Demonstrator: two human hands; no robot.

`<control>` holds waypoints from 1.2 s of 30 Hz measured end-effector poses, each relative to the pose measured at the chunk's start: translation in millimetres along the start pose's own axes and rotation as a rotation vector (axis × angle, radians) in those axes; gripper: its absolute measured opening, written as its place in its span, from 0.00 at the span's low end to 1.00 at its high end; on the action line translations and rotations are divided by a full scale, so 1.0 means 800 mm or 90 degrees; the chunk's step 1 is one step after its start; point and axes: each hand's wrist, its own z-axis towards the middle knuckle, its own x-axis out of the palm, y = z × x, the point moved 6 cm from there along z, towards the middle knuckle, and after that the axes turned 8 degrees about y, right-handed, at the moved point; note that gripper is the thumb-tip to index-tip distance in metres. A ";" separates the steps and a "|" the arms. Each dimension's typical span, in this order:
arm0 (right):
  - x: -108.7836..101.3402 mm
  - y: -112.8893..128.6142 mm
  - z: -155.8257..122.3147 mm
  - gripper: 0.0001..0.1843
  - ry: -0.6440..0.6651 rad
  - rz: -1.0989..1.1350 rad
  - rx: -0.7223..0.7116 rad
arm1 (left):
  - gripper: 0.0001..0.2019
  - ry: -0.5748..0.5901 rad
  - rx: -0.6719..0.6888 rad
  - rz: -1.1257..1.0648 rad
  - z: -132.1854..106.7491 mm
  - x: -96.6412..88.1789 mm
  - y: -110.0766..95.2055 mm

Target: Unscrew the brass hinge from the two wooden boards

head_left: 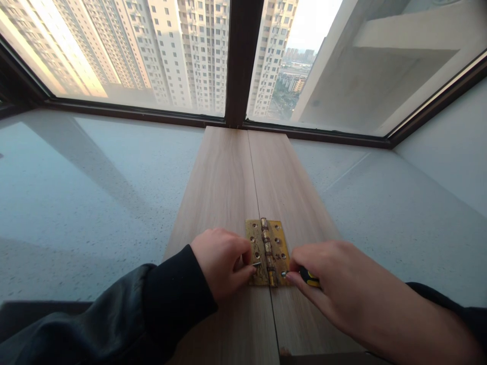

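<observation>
A worn brass hinge (268, 244) lies flat across the seam of two wooden boards (228, 177), its knuckle on the joint. My left hand (220, 261) is closed in a pinch on a small screw (256, 264), whose tip points at the hinge's left leaf. My right hand (331, 276) is wrapped round a screwdriver with a black and yellow handle (309, 277); its short metal tip (283, 274) rests at the lower edge of the right leaf. Several empty screw holes show in both leaves.
The boards lie on a pale speckled window ledge (95, 192) and run up to a dark window frame (238, 66). High-rise buildings show through the glass. A light wall (452, 147) rises at the right.
</observation>
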 end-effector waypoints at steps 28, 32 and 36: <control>-0.019 0.024 -0.010 0.10 -0.006 -0.007 -0.273 | 0.06 0.064 0.075 -0.479 0.034 0.001 -0.016; -0.030 0.002 -0.016 0.10 -0.055 -0.009 -0.225 | 0.09 0.005 0.147 -0.129 0.039 -0.002 -0.045; -0.052 -0.017 -0.016 0.10 -0.116 -0.015 -0.187 | 0.06 0.031 0.174 0.070 0.040 0.001 -0.062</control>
